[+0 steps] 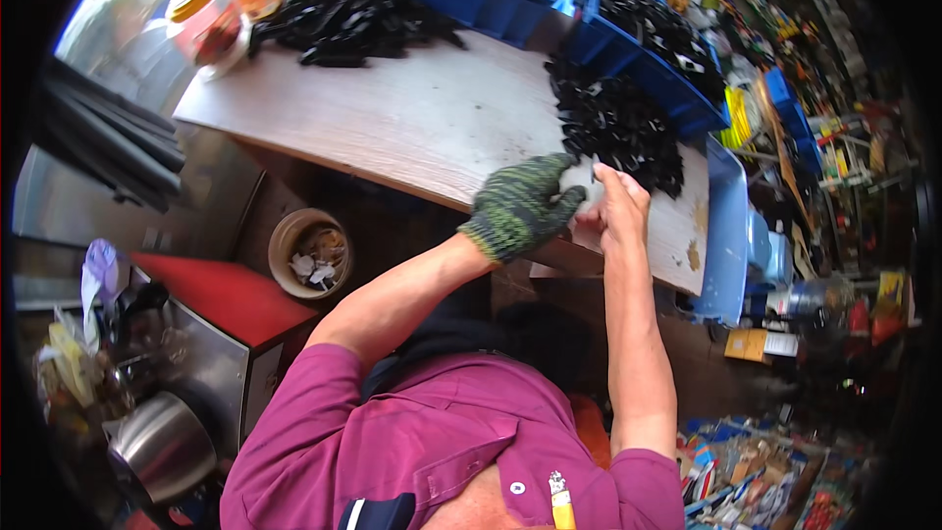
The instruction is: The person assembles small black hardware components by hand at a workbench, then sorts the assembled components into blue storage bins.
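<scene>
My left hand [525, 204], in a green and black knit glove, is over the table's near edge. Its thumb and fingers are apart, and I see nothing between them. Just to its right, my bare right hand [620, 206] is closed in a pinch. A small dark piece shows at its fingertips, too small to make out. Beyond both hands lies a heap of small black parts [613, 118] on the pale wooden table [442, 88]. A larger pile of longer black pieces [358, 25] rests at the far left of the table.
Blue bins [653, 64] of black parts line the table's far side. Two lidded jars [201, 15] stand at the far left. Below the table is a round bucket [285, 245] with scraps; a red-topped cabinet [221, 290] and metal kettle [162, 447] are at left. Clutter fills the right.
</scene>
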Tool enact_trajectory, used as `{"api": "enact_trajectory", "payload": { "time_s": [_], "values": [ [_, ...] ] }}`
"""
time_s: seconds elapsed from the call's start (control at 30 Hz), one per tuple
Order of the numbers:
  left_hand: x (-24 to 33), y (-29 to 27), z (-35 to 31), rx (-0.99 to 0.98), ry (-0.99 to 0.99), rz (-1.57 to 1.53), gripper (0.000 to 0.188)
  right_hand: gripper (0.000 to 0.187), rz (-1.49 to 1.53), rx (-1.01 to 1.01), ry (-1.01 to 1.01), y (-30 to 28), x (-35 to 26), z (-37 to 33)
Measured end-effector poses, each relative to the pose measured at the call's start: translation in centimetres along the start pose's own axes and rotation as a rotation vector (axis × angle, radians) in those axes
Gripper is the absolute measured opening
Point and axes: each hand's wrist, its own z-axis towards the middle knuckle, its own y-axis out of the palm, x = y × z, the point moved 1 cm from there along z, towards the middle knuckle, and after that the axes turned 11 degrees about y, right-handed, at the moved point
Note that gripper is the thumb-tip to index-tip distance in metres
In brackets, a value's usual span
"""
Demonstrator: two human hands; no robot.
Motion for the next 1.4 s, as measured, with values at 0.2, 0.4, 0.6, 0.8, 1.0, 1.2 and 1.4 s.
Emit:
{"api": "enact_trajectory", "payload": {
  "time_s": [0.2, 0.4, 0.6, 0.8, 1.0, 1.2, 1.4],
  "values": [
    [0.3, -0.1, 1.5, -0.255, -0.042, 0.096, 0.032, 0.018, 0.111, -0.163, -0.212, 1.2, 2.1, -1.2],
    [1.4, -1.5, 1.1, -0.290, -0.051, 0.064, 0.022, 0.026, 0.037, -0.194, -0.131, 1.8, 1.0, -2.3],
    [-3.5, -7.4, 0.5, 0.030, 0.009, 0.511, 0.037, 0.033, 0.121, -0.244, -0.057, 1.8, 1.4, -2.9],
    [-13.7, -22.2, 1.9, 0.133, -0.180, 0.985, 0.021, 0.034, 0.139, -0.284, -0.064, 2.6, 1.4, -2.8],
    [-11.7, -22.2, 1.0, 0.063, 0.028, 1.093, 0.017, 0.032, 0.165, -0.254, -0.082, 2.1, 1.7, -2.9],
    [-12.9, -23.5, 1.2, 0.075, -0.259, 0.931, 0.029, 0.031, 0.160, -0.255, -0.086, 2.5, 1.5, -3.0],
    [-9.0, -21.6, 1.5, -0.207, -0.217, 1.031, 0.022, 0.033, 0.183, -0.210, -0.090, 2.3, 1.6, -3.4]
  ]
}}
